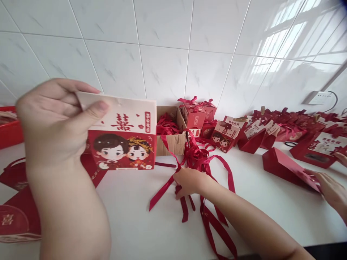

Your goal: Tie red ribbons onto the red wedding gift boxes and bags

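Observation:
In my left hand (63,119) is a paper gift box (123,139), gripped by its upper left corner and raised above the table. Its top is cream with red characters, and its lower half is red with a cartoon couple. My right hand (189,182) is down among red ribbons (199,155), fingers curled round a strip of ribbon; the fingertips are partly hidden. Short dark red straps (184,211) lie just below that hand. Loose ribbon ends trail towards the table's front edge.
Behind the ribbons stands a cardboard carton (172,144) of red ribbon, beside small tied boxes (196,115). Many finished-looking red boxes (252,133) line the wall at right. Another person's hand (329,186) holds a red box (287,169). Flat red packaging (18,209) lies at left.

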A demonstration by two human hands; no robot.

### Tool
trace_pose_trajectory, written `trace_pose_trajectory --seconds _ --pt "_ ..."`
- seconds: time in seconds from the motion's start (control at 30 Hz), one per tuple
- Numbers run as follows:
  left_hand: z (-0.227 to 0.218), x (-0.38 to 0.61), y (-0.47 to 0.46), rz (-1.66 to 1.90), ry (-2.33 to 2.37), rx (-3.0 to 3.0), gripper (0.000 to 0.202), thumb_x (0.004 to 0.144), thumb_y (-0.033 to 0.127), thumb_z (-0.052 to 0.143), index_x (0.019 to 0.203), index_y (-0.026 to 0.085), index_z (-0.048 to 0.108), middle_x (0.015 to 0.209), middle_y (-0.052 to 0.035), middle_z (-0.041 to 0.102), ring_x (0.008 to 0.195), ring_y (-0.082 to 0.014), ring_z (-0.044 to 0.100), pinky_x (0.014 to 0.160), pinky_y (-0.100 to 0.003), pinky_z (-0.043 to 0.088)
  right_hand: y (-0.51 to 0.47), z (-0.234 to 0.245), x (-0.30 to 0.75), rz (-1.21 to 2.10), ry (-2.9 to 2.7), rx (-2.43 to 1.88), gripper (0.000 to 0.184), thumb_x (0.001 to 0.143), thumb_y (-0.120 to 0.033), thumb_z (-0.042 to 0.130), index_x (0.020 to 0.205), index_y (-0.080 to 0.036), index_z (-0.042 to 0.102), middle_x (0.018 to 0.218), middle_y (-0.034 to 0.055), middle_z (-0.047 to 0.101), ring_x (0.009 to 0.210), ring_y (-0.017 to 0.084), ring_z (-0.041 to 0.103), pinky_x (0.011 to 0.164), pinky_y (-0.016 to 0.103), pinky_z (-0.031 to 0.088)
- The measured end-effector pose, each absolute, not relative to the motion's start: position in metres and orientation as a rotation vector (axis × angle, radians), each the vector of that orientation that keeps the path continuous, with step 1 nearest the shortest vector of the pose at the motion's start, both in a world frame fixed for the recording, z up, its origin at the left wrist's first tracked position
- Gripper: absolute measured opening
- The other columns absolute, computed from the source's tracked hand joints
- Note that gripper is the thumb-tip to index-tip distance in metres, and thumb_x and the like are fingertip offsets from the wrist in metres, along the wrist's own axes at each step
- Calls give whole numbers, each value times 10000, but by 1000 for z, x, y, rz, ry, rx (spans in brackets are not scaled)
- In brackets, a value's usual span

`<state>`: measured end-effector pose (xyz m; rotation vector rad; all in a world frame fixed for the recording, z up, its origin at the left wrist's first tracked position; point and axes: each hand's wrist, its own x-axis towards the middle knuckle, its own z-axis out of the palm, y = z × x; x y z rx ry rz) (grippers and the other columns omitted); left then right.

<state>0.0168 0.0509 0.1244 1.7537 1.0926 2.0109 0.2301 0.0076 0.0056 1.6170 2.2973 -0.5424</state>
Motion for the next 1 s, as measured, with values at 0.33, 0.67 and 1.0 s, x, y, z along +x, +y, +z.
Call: trace_pose_trajectory --seconds 0.33,0.67,1.0 --pt "107 70 62 1190 975 2298 214 691 319 773 837 179 704 742 12 708 656 -117 622 555 -198 482 -3 17 221 -422 2304 1603 304 799 -119 551 1090 -95 636 1093 169 661 974 320 656 679 352 532" --pt "88 92 81 967 1070 2326 281 709 404 724 902 200 717 864 -36 744 753 -189 662 683 -274 519 -1 7 222 -475 2331 1478 174 756 -233 622 872 -122 687 952 134 695 807 295 671 489 292 459" --pt "83 79 90 531 1074 2361 244 724 435 660 832 218 637 835 -17 660 763 -204 618 636 -278 456 -15 37 248 -527 2699 1452 151 797 -203 526 904 -208 633 850 16 684 726 161 615 508 220 359"
